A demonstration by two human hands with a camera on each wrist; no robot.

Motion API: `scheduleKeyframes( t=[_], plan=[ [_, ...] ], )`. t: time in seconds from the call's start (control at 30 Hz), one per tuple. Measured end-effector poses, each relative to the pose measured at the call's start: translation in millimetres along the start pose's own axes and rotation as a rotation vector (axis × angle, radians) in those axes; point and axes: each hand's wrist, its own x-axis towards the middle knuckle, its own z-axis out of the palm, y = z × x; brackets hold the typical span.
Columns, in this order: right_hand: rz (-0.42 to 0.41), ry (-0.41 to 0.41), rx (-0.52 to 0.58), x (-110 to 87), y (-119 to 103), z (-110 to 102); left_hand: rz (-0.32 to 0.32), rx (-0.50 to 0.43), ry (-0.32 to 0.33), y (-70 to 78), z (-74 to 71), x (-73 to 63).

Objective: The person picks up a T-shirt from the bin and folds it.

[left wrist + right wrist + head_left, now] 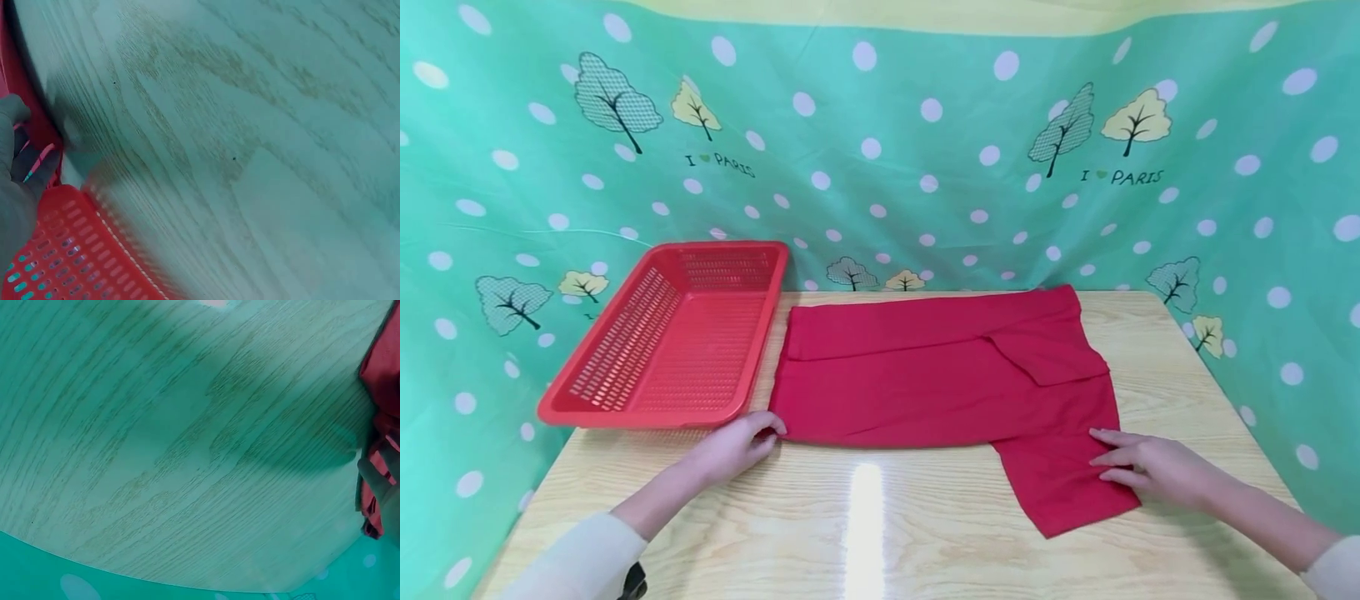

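Red garment (887,396), 1, in left grip (739,448), under right grip (1159,468), beside 1 basket (703,350)

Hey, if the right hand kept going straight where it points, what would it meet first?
The red cloth: the right hand lies over its near right flap, so more cloth likely comes first, though touching or hovering is hard to judge.

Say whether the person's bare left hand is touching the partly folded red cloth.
Touching. The head view shows the bare left hand with curled fingers pinching the partly folded red cloth at its near left corner.
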Motion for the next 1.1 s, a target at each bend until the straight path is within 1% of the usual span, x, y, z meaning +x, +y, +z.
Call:
scheduleKeyframes(
  t=[0.1,0.17,0.2,0.27,0.37,0.47,0.57,0.63,0.73,0.8,0.9,0.97,1.03,1.1],
  plan=[
    [0.021,0.005,0.036,-0.7,1.2,-0.8,-0.084,-0.061,0.023,0.7,1.1,-2.7],
    [0.043,0.011,0.078,-1.1,1.7,-2.2,-0.155,-0.108,0.048,1.6,3.0,-4.4],
    [0.056,0.019,0.103,-1.3,1.7,-3.0,-0.203,-0.138,0.066,2.5,4.1,-5.2],
    [0.087,0.047,0.167,-1.2,1.8,-4.9,-0.292,-0.211,0.098,4.2,6.0,-7.1],
    [0.141,0.105,0.283,-1.2,1.9,-8.6,-0.396,-0.315,0.142,6.4,8.8,-9.3],
    [0.194,0.144,0.397,-0.8,1.6,-13.4,-0.474,-0.416,0.171,8.2,10.9,-10.7],
    [0.276,0.135,0.487,-1.0,2.2,-19.9,-0.54,-0.494,0.203,12.8,10.6,-10.9],
    [0.337,0.126,0.525,-1.5,3.5,-24.2,-0.579,-0.525,0.227,17.6,9.0,-10.8],
    [0.428,0.112,0.555,-2.5,6.5,-30.3,-0.622,-0.547,0.275,25.8,6.1,-10.0],
    [0.488,0.092,0.569,-3.3,8.6,-34.2,-0.644,-0.543,0.297,30.7,4.7,-9.5],
    [0.564,0.067,0.593,-4.2,11.2,-38.4,-0.661,-0.53,0.314,38.1,3.0,-9.3],
    [0.577,0.056,0.608,-4.9,13.1,-40.7,-0.653,-0.523,0.316,42.8,2.4,-9.6],
    [0.581,0.065,0.613,-5.5,14.4,-42.1,-0.638,-0.513,0.319,47.2,2.1,-10.0],
    [0.58,0.081,0.609,-6.3,15.9,-43.5,-0.608,-0.509,0.317,51.1,1.7,-10.6]
  ],
)
